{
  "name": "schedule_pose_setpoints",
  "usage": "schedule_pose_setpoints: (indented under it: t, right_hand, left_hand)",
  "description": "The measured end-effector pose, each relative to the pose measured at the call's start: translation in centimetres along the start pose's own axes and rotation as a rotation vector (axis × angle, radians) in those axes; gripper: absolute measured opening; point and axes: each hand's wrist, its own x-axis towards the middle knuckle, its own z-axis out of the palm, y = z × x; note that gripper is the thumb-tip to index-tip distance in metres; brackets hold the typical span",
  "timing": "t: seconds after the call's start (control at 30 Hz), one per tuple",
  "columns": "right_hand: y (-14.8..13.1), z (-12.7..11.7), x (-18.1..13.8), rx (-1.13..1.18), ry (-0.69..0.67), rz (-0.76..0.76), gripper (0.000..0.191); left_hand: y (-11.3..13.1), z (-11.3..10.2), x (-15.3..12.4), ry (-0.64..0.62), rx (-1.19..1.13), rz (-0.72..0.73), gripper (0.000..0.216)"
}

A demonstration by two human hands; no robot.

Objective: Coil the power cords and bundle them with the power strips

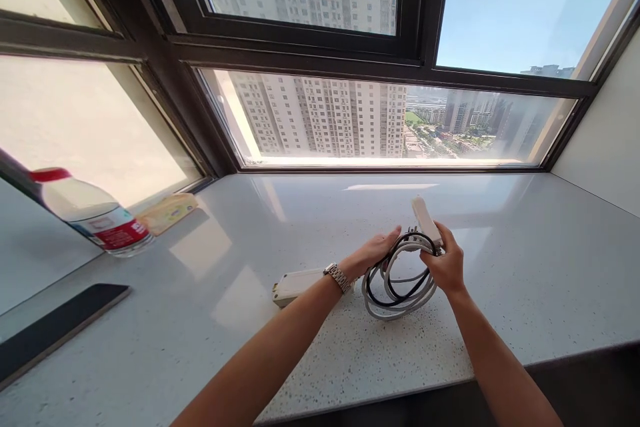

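Nearest to me, my right hand is closed around a coil of white and black cables, pinching it at the top where a white power strip sticks up tilted from my grip. The coil's lower loops rest on the speckled tabletop. My left hand, watch on the wrist, lies with loose, open fingers against the coil's left side. A second white power strip lies flat behind my left wrist. Farther left sit a dark flat slab, a water bottle and a yellow packet, below the window.
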Motion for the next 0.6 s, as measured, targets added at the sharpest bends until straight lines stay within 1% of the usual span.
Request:
schedule_pose_setpoints:
  t: [0.1,0.2,0.27,0.33,0.37,0.43,0.5,0.53,0.6]
  right_hand:
    - [0.5,0.1,0.3,0.052,-0.072,0.048,0.057]
    - [1.2,0.3,0.4,0.081,-0.091,0.107,0.060]
    - [1.5,0.5,0.4,0.081,-0.092,0.135,0.061]
    - [1.7,0.6,0.4,0.087,-0.097,0.152,0.062]
    - [1.7,0.6,0.4,0.093,-0.097,0.157,0.062]
    - [1.7,0.6,0.3,0.101,-0.093,0.165,0.063]
    - [1.7,0.6,0.3,0.095,-0.088,0.162,0.063]
    - [1.7,0.6,0.3,0.088,-0.087,0.158,0.064]
    - [1.8,0.6,0.3,0.073,-0.092,0.150,0.064]
  left_hand:
    - [-0.1,-0.2,-0.6,-0.071,0.069,0.110,0.077]
    - [-0.1,-0.3,-0.9,-0.144,0.095,0.238,0.071]
    - [-0.2,-0.1,-0.9,-0.158,0.134,0.259,0.062]
    - [-0.4,0.1,-0.7,-0.137,0.171,0.257,0.056]
    - [-0.4,0.3,-0.7,-0.114,0.177,0.252,0.056]
    - [-0.5,0.6,-0.7,-0.047,0.182,0.237,0.066]
    - [-0.5,0.7,-0.8,0.020,0.236,0.260,0.076]
    - [-0.5,0.7,-0.8,0.037,0.284,0.289,0.075]
    - [-0.5,0.7,-0.9,0.053,0.377,0.343,0.067]
